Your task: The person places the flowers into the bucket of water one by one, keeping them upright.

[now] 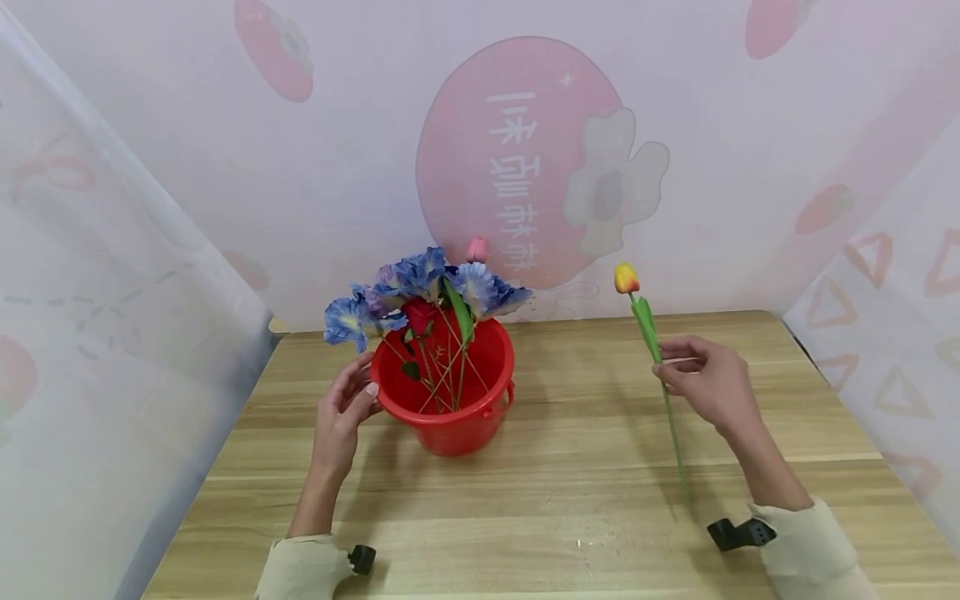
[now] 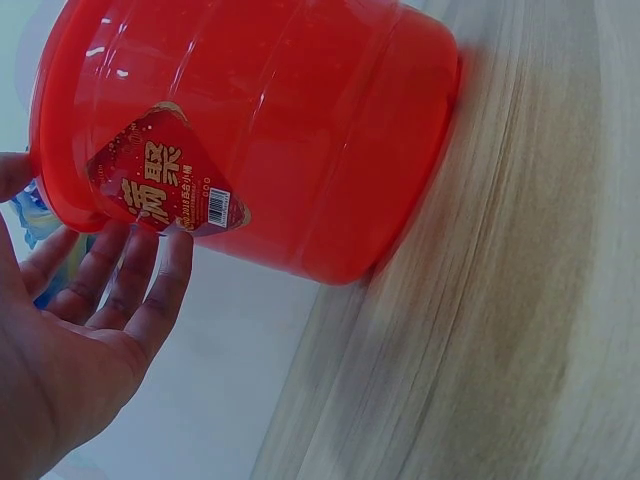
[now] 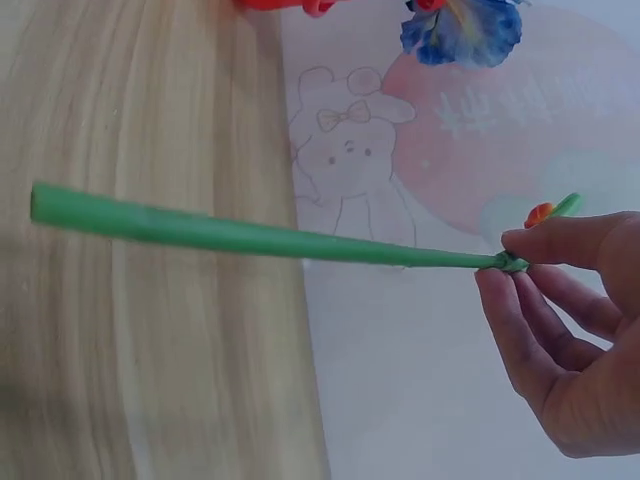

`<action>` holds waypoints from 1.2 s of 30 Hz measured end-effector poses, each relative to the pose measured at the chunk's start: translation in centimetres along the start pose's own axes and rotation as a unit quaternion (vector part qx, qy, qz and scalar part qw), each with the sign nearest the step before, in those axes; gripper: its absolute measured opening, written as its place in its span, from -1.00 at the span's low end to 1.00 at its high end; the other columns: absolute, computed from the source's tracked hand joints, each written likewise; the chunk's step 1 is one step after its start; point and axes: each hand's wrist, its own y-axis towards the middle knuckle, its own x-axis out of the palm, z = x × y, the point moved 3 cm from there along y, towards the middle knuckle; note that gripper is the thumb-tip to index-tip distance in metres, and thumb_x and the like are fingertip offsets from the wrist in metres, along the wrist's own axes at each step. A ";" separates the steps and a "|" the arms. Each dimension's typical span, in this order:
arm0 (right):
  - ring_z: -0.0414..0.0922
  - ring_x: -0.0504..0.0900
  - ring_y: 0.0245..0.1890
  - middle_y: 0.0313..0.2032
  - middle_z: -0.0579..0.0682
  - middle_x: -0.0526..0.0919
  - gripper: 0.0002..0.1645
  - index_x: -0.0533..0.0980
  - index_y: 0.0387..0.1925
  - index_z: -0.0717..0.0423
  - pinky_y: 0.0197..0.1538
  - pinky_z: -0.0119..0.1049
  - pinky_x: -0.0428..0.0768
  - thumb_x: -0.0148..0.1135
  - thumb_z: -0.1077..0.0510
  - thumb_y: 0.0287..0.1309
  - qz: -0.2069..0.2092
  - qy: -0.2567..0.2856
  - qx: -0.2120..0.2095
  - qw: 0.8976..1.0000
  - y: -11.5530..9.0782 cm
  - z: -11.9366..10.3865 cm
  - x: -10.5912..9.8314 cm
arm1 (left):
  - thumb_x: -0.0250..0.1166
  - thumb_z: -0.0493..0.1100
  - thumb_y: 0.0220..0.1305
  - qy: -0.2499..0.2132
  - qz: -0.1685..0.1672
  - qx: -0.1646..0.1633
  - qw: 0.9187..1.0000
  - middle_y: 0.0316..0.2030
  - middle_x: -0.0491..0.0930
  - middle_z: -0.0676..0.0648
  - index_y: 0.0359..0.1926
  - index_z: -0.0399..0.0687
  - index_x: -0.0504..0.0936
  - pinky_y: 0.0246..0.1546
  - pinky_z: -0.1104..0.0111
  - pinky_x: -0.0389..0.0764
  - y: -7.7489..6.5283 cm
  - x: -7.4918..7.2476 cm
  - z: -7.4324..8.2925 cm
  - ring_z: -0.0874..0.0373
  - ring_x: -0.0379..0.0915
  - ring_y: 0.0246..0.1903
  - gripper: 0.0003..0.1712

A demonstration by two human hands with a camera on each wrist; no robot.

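A red plastic bucket [image 1: 455, 437] stands upright on the table, holding artificial flowers: blue irises [image 1: 420, 273], a red rose [image 1: 418, 315] and a pink tulip [image 1: 477, 249]. My left hand [image 1: 341, 417] grips the bucket's rim at its left side, thumb at the edge and fingers against the outer wall by a red and gold label [image 2: 165, 175]. To the right, my right hand [image 1: 708, 379] pinches a yellow-orange tulip [image 1: 626, 279] between thumb and fingers, just below its leaves. Its green stem [image 3: 250, 235] hangs down past the hand, with the bloom uppermost.
The wooden table [image 1: 570, 492] ends at a pale printed backdrop [image 1: 360, 167] behind the bucket. More printed cloth rises at both sides. A red handle [image 1: 501, 404] sits on the bucket's right side. Each sleeve cuff has a black device [image 1: 738, 533] beside it.
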 end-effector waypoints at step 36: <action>-0.02 0.83 -0.12 0.03 0.13 0.80 -0.63 0.73 0.11 0.12 -0.22 -0.34 0.84 0.51 0.26 0.28 0.014 0.142 -0.125 0.982 3.3 -13.2 6.2 | 0.19 -0.24 0.59 -0.004 -0.001 -0.005 1.000 0.17 0.67 0.05 0.53 -0.22 0.43 -0.07 0.45 0.81 0.0 0.1 0.2 0.25 0.70 0.08 -0.43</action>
